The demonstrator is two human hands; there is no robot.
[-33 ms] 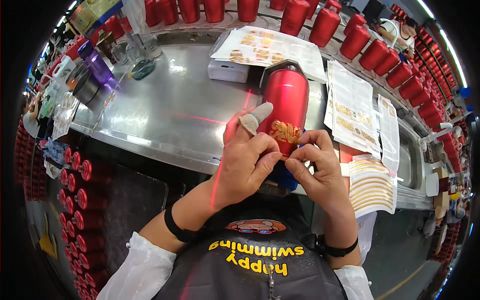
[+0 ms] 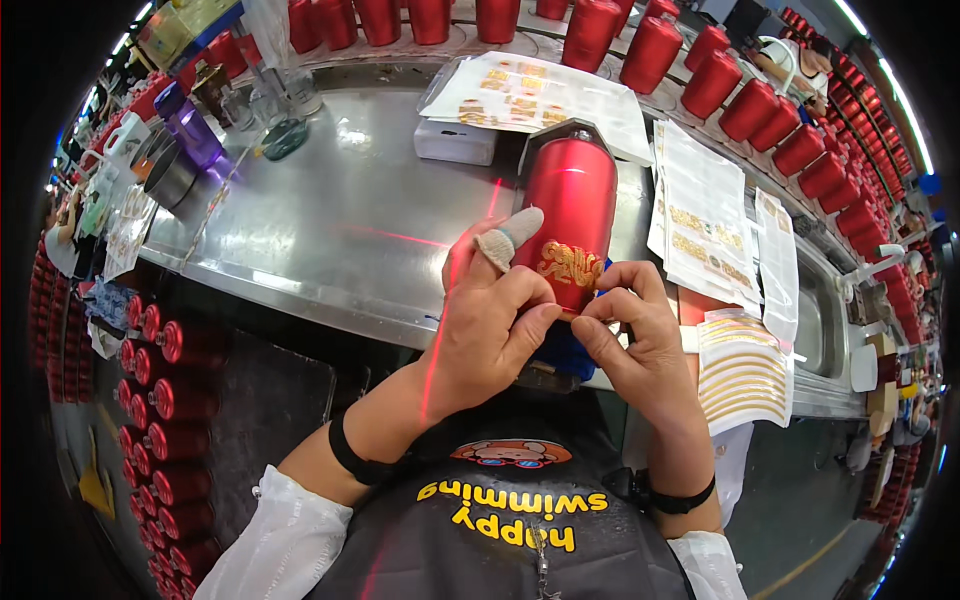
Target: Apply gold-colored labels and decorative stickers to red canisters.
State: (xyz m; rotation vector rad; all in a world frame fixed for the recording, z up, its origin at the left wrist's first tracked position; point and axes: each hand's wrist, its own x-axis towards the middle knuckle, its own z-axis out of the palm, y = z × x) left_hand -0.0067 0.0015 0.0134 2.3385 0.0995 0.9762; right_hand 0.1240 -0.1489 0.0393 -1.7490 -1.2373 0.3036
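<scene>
A glossy red canister point(image 2: 570, 200) leans in a dark angular holder point(image 2: 600, 135), its lower end toward me. Near that end its side bears a gold dragon-like decal point(image 2: 568, 262). My left hand point(image 2: 490, 325) is closed against the canister's left side, thumb and forefinger meeting at the lower rim. Pale fabric finger covers point(image 2: 510, 238) are on its fingers. At the rim's right, my right hand point(image 2: 640, 335) is closed in a pinch. Whatever lies between those fingertips is too small to make out. Blue material point(image 2: 565, 352) shows beneath the canister.
Decal sheets point(image 2: 530, 90) rest behind the canister, partly over a white box point(image 2: 455, 142). More sheets point(image 2: 705, 220) and a sheet of curved gold strips point(image 2: 745, 370) lie right, before a sink point(image 2: 820, 310). Red canisters point(image 2: 650, 55) line the far conveyor; others point(image 2: 180, 400) stand lower left.
</scene>
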